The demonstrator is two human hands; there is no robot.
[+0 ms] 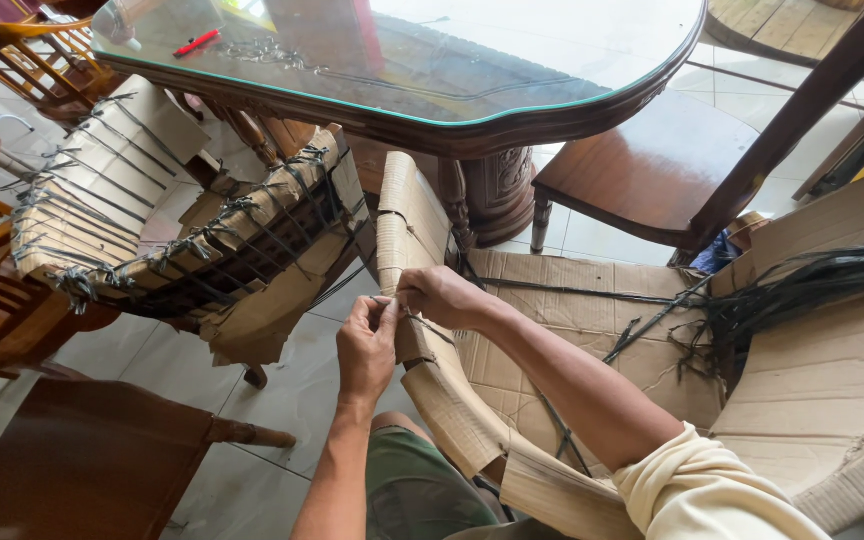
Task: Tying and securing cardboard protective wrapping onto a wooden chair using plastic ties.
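- Left hand (367, 347) and right hand (439, 296) pinch a thin black strap (430, 327), partly hidden by fingers, against the cardboard-wrapped chair arm (407, 230).
- Glass-topped table (512, 90) stands just behind; loose straps (802, 285) lie right.

Bare floor tiles (282, 390) left of the hands; glass-topped table (552, 110) blocks ahead.
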